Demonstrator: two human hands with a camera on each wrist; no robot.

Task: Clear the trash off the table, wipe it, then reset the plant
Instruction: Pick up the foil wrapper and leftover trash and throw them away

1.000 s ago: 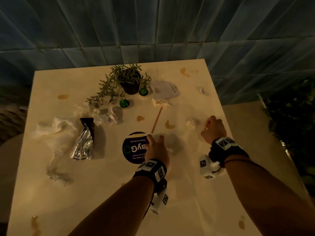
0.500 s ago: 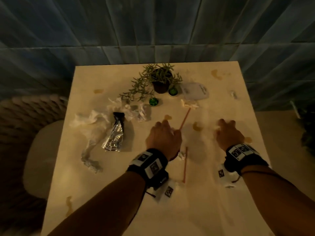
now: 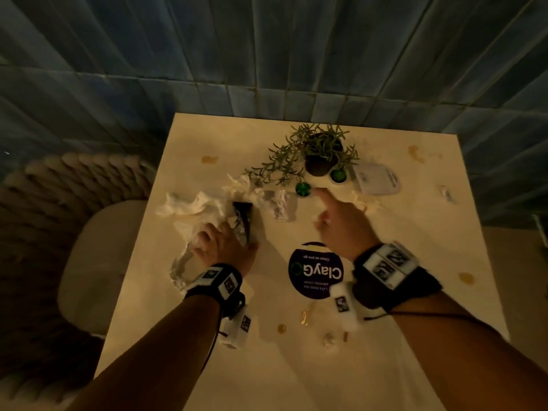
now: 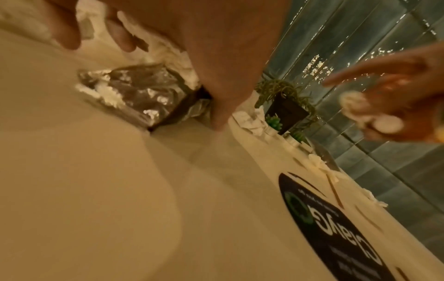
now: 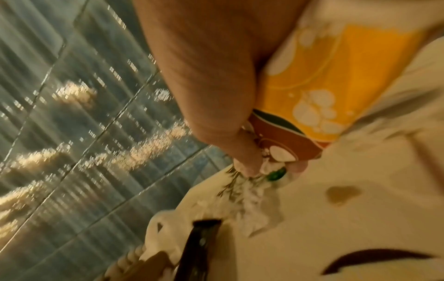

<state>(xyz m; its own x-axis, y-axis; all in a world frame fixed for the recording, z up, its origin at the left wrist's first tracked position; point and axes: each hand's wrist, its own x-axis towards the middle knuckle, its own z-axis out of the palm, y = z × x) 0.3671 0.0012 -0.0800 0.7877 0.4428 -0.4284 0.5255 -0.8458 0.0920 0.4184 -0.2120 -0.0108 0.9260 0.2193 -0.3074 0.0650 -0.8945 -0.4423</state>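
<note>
The table (image 3: 296, 366), cream-topped and stained with several brown spills, stands against a blue tiled wall (image 3: 267, 54); a woven chair (image 3: 74, 232) sits at its left side. Near the far edge stands the plant (image 3: 318, 149), upright in a dark pot, with 2 small green succulents (image 3: 303, 189) just in front of it. A round dark sticker (image 3: 315, 271) marked "ClayG" lies near the table's middle. Crumpled white napkins (image 3: 192, 207) spread across the left half, touching a foil wrapper (image 3: 241, 221) with a dark end. A clear plastic lid (image 3: 376, 180) lies right of the plant, and small paper scraps (image 3: 329, 339) sit near the front.

The left hand (image 3: 221, 246) rests on the napkins and wrapper, fingers curled down over them; a firm grip cannot be confirmed. The right hand (image 3: 341, 221) hovers above the table, forefinger extended toward the nearer succulent, remaining fingers closed on an orange printed packet (image 5: 331, 79) and bits of white paper.
</note>
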